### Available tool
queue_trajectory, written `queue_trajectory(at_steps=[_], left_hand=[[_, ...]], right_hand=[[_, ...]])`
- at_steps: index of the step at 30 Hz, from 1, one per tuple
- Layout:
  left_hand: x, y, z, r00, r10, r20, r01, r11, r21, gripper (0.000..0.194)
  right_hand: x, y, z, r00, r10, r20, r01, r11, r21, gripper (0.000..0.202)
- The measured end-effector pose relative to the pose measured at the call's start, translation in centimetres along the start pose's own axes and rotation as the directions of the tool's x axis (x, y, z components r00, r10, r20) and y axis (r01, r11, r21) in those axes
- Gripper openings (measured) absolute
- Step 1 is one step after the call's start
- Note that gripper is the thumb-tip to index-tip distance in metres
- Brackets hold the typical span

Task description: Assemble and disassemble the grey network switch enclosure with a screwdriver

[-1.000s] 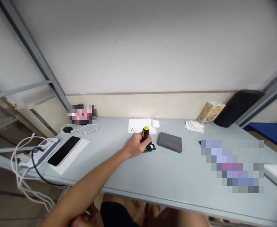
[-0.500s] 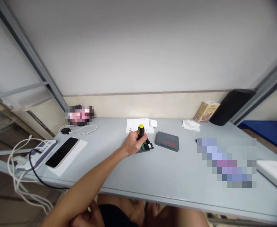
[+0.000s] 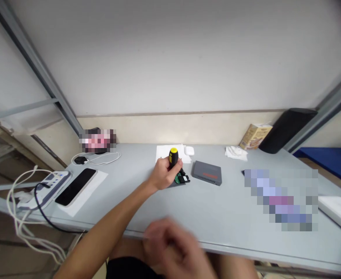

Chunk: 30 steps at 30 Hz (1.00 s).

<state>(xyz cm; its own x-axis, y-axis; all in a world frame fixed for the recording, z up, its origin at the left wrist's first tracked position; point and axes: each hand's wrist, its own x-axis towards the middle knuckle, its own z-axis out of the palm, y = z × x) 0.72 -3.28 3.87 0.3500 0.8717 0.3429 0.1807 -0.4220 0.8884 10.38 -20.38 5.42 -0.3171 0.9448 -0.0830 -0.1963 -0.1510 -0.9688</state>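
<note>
Left of the grey box (image 3: 207, 171), the left hand (image 3: 163, 174) gripped a black-and-yellow screwdriver (image 3: 173, 157) upright at the green circuit board (image 3: 177, 178), its tip hidden. Nearer the wearer than the box, the right hand (image 3: 177, 246) was blurred, and whether its fingers were open or closed could not be told.

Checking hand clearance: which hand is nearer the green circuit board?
Left: the left hand grips the screwdriver beside the circuit board; the right hand, blurred, is near the desk's front edge.
</note>
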Motion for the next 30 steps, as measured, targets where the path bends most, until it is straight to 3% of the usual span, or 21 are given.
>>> queue_trajectory(at_steps=[1,2,3,4,5,7,9,13,17,19,22,25,30], left_hand=[[0.0,0.2,0.0,1.0,-0.004,-0.018,0.004,1.0,0.025,0.035],[0.0,0.3,0.1,0.999,-0.012,-0.035,0.013,0.999,0.048,0.035],[0.0,0.2,0.1,0.999,-0.022,-0.045,0.025,0.997,0.069,0.034],[0.1,0.1,0.2,0.999,-0.029,-0.043,0.033,0.996,0.089,0.032],[0.1,-0.1,0.2,0.999,-0.028,-0.031,0.031,0.994,0.107,0.03],[0.3,-0.7,0.2,1.0,-0.019,0.014,0.017,0.991,0.135,0.028],[0.5,-1.2,0.1,0.999,-0.02,0.04,0.014,0.988,0.157,0.029],[0.9,-1.3,-0.5,1.0,-0.023,0.018,0.018,0.972,0.234,0.037],[1.0,-0.6,-1.6,0.995,0.02,0.101,-0.065,0.888,0.456,0.063],[0.9,-0.4,-1.9,0.983,-0.035,0.181,-0.071,0.834,0.548,0.074],[0.7,-0.7,-1.6,0.951,-0.107,0.289,-0.097,0.786,0.611,0.081],[0.4,-1.3,-0.8,0.925,-0.125,0.359,-0.151,0.746,0.648,0.084],[0.1,-2.2,0.2,0.911,-0.147,0.385,-0.165,0.725,0.669,0.083]], right_hand=[[1.0,-1.7,-2.0,0.983,-0.146,-0.109,0.136,0.986,-0.1,0.028],[2.2,-3.3,-3.7,0.914,-0.316,-0.255,0.26,0.938,-0.229,0.031],[3.7,-4.7,-5.2,0.836,-0.452,-0.311,0.334,0.869,-0.365,0.044],[5.2,-5.8,-6.4,0.816,-0.506,-0.28,0.34,0.811,-0.476,0.057],[6.7,-6.7,-7.4,0.835,-0.509,-0.209,0.325,0.763,-0.559,0.061],[9.4,-7.6,-8.6,0.895,-0.445,-0.032,0.313,0.678,-0.665,0.04],[11.6,-7.6,-9.5,0.904,-0.425,0.034,0.324,0.634,-0.702,0.024],[14.3,-5.8,-12.4,0.822,-0.568,-0.027,0.381,0.586,-0.715,0.028],[15.6,-3.9,-16.3,0.653,-0.686,-0.32,0.398,0.671,-0.626,0.037],[15.7,-3.5,-17.7,0.627,-0.695,-0.354,0.393,0.673,-0.626,0.039],[15.6,-3.3,-18.4,0.637,-0.693,-0.338,0.369,0.659,-0.655,0.038],[15.2,-3.3,-18.0,0.689,-0.674,-0.265,0.331,0.618,-0.713,0.034],[14.7,-3.2,-17.0,0.743,-0.648,-0.17,0.302,0.55,-0.779,0.029]])
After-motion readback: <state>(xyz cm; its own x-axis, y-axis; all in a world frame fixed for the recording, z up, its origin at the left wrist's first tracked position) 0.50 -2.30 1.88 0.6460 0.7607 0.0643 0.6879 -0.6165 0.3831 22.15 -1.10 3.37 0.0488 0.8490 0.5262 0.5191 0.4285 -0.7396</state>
